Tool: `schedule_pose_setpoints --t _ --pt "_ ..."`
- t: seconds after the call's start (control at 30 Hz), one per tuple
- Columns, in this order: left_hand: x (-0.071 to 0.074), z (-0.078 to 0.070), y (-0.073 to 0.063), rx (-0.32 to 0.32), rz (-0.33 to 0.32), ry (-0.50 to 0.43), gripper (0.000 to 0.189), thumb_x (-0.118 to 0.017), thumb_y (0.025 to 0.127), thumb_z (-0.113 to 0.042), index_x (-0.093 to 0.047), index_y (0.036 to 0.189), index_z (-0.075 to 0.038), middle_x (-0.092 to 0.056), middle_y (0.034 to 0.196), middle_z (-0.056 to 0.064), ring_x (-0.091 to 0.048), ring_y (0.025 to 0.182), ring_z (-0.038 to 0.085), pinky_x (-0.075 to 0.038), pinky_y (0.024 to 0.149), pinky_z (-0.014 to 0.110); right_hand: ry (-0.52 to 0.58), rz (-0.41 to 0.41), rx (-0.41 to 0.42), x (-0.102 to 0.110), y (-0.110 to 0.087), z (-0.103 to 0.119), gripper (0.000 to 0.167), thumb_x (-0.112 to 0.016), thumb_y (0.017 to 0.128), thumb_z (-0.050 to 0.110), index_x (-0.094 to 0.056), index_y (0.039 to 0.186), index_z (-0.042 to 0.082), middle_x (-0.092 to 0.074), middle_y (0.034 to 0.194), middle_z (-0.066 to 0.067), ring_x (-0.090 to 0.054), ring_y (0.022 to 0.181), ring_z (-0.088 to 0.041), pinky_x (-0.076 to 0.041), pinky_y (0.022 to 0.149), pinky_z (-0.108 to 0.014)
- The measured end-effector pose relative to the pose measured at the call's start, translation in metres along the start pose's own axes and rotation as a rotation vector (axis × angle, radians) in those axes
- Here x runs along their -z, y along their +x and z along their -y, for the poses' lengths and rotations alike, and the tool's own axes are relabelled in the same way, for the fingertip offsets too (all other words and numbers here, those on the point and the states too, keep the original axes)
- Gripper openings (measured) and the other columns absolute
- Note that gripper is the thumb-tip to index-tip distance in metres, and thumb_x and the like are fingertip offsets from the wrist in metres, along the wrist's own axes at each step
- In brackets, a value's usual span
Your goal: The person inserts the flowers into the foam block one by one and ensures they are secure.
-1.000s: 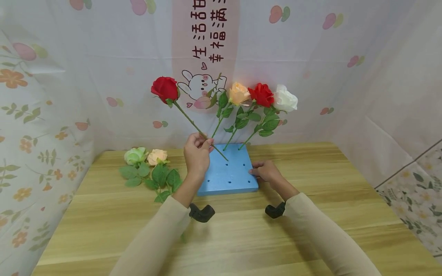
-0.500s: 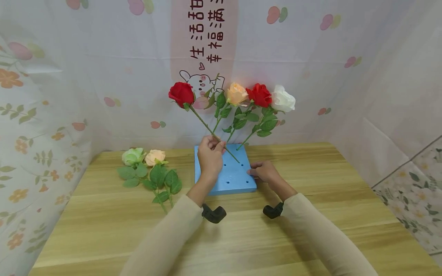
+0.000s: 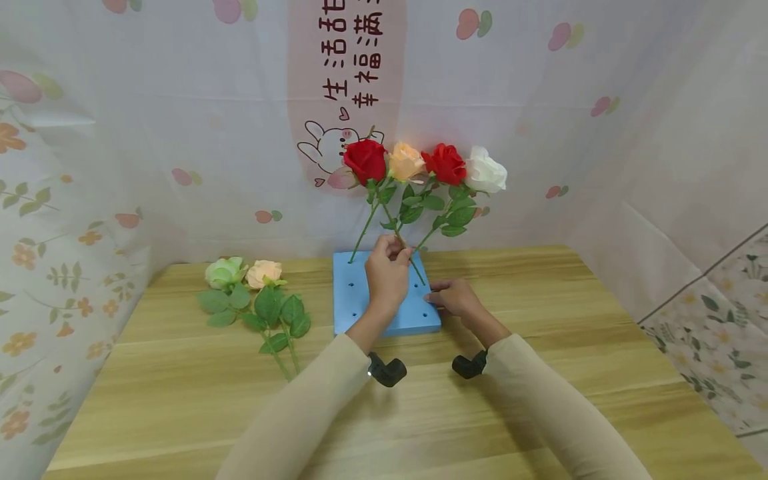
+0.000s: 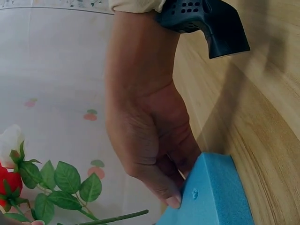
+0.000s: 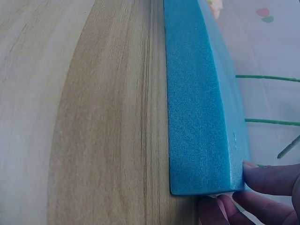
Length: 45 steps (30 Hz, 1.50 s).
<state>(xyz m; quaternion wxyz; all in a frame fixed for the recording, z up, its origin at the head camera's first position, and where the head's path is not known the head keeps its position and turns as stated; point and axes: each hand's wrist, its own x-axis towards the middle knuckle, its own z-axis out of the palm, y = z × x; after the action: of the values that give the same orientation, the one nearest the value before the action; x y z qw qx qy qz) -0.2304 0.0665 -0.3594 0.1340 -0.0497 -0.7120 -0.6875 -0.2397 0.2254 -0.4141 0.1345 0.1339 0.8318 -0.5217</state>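
My left hand (image 3: 387, 277) pinches the stem of a red rose (image 3: 365, 162), which slants with its bloom up and left. The stem's bare lower end is right over the blue foam block (image 3: 343, 297), near a hole at its right side. In the left wrist view that stem end (image 4: 126, 217) shows apart from the block. My right hand (image 3: 457, 298) grips the block's right edge, thumb on top and fingers at the side, as the right wrist view also shows. A peach rose (image 3: 406, 162), another red rose (image 3: 445, 164) and a white rose (image 3: 485, 171) stand in the block's back row.
On the table's left lie a green rose (image 3: 225, 273) and a peach rose (image 3: 264, 273) with leafy stems. Several holes show in the block's top. A printed cloth (image 3: 240, 133) hangs behind the wooden table (image 3: 180, 400).
My left hand has carried the red rose to the right, its stem end now over the block's right side. My right hand keeps its grip on the block's edge.
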Motion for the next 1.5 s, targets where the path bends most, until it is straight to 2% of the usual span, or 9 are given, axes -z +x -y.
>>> schedule_pose_setpoints --t 0.33,0.7,1.13,1.5 --pt "-0.004 0.011 0.004 0.001 -0.025 0.046 0.007 -0.063 0.094 -0.009 -0.063 0.101 -0.010 -0.070 0.096 0.005 -0.063 0.089 0.019 -0.054 0.072 0.031 0.001 -0.004 0.004 -0.002 0.003 0.001 0.043 -0.064 0.092 0.008 -0.055 0.132 -0.006 -0.061 0.126 -0.024 -0.065 0.110 -0.032 -0.057 0.083 -0.037" --pt "-0.005 0.014 0.005 -0.013 -0.028 0.079 0.007 -0.062 0.095 -0.011 -0.063 0.101 -0.011 -0.070 0.097 0.005 -0.062 0.094 0.019 -0.051 0.071 0.032 -0.005 -0.014 -0.001 -0.001 0.002 0.000 0.042 -0.063 0.093 0.008 -0.056 0.132 -0.005 -0.061 0.127 -0.023 -0.064 0.111 -0.032 -0.056 0.085 -0.038" --pt "-0.007 0.021 0.005 -0.003 -0.005 0.124 0.011 -0.061 0.096 -0.010 -0.063 0.106 -0.010 -0.070 0.104 0.007 -0.063 0.098 0.021 -0.051 0.074 0.035 -0.027 -0.012 0.018 -0.002 0.004 -0.003 0.042 -0.063 0.093 0.009 -0.057 0.132 -0.005 -0.061 0.127 -0.023 -0.064 0.110 -0.033 -0.055 0.086 -0.040" --pt "-0.009 0.029 0.008 0.012 0.009 0.143 0.012 -0.061 0.096 -0.013 -0.063 0.107 -0.009 -0.069 0.103 0.008 -0.063 0.096 0.022 -0.051 0.072 0.034 -0.019 -0.004 0.015 0.000 0.001 0.000 0.041 -0.062 0.093 0.008 -0.057 0.131 -0.006 -0.060 0.127 -0.024 -0.064 0.110 -0.033 -0.055 0.087 -0.041"
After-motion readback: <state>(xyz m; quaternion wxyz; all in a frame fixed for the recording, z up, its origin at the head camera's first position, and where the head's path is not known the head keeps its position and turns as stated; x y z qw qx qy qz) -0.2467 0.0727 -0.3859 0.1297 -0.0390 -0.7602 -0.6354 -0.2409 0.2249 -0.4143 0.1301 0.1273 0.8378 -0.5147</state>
